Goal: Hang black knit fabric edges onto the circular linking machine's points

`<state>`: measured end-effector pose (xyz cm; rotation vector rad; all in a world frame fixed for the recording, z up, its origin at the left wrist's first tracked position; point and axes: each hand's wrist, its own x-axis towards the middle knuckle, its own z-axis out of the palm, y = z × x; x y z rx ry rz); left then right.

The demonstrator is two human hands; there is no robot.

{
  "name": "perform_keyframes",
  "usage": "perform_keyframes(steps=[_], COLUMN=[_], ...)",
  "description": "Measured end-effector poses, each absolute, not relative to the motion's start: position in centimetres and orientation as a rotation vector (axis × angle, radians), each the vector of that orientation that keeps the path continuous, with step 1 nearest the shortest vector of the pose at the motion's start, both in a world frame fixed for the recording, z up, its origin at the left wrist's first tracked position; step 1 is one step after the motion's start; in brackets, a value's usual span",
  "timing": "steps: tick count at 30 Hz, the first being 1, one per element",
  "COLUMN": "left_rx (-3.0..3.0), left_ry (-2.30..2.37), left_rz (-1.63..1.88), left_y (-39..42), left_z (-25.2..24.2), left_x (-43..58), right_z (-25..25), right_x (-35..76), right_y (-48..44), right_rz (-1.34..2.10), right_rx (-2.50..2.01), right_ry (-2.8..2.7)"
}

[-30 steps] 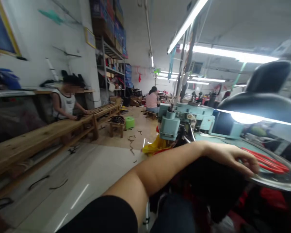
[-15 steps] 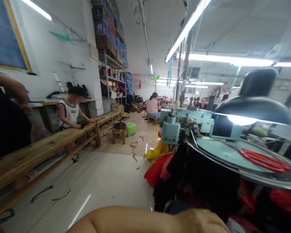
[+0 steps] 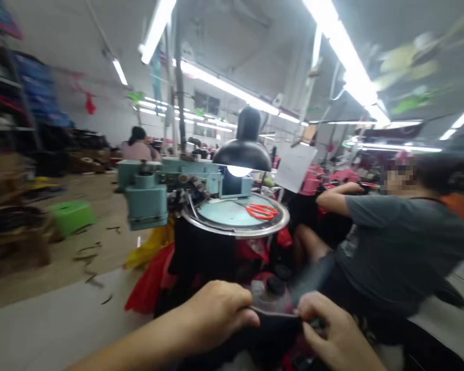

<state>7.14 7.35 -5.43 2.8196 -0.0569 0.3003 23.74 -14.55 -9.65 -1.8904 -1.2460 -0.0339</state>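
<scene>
My left hand (image 3: 222, 309) grips one end of a piece of dark cloth (image 3: 272, 325), low in the middle of the view. At the cloth's other end, my right hand (image 3: 330, 322) pinches its edge. That edge runs taut between the two hands; the lower part merges with the dark things beneath. Just beyond stands a teal machine (image 3: 147, 203) with a round metal-rimmed plate (image 3: 224, 214). Red-handled scissors (image 3: 262, 211) lie on the plate, under a lit black lamp (image 3: 243, 149). Behind my hands are jars with dark lids (image 3: 276, 285), partly hidden.
A person in a grey shirt (image 3: 402, 242) sits close on my right, and another in pink (image 3: 137, 145) sits farther back. Red cloth (image 3: 150, 288) and yellow cloth (image 3: 150, 247) hang beneath the machine. A green stool (image 3: 72, 216) and dark scraps (image 3: 88, 257) are on the left floor.
My view has swung to the right, bringing the grey-shirted person into sight. Both hands now show with dark cloth between them; before, only one forearm and hand showed at the bottom.
</scene>
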Motion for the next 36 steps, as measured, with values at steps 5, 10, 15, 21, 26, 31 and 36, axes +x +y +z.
perform_keyframes(steps=[5,10,15,21,26,31,36], left_rx=[2.858,2.908,2.863,2.599,2.574,2.607,2.557], left_ry=[-0.111,-0.180,-0.159,-0.236,-0.172,-0.332,-0.412], left_rz=[0.662,0.766,0.642,0.249,0.315,0.352,0.308], left_y=[10.1,11.6,13.0,15.5,15.7,16.0,16.0], left_z=[-2.9,1.2,4.7,5.1,4.5,4.8,4.8], left_x=[8.9,10.9,13.9,16.2,15.5,14.7,14.7], right_z=[-5.7,-3.9,-3.2,-3.4,-3.9,-4.6,-4.6], right_x=[24.0,25.7,27.0,26.4,25.0,23.2,22.8], right_y=[-10.7,-7.3,-4.7,-2.5,-1.6,-1.2,-1.4], right_rz=[0.184,-0.101,0.103,0.230,0.372,0.017,-0.285], right_rx=[-1.752,-1.578,-1.382,-1.311,-1.234,-1.249,-1.210], right_ry=[-1.319,-1.254,-1.213,-1.064,-0.851,-0.826,-0.931])
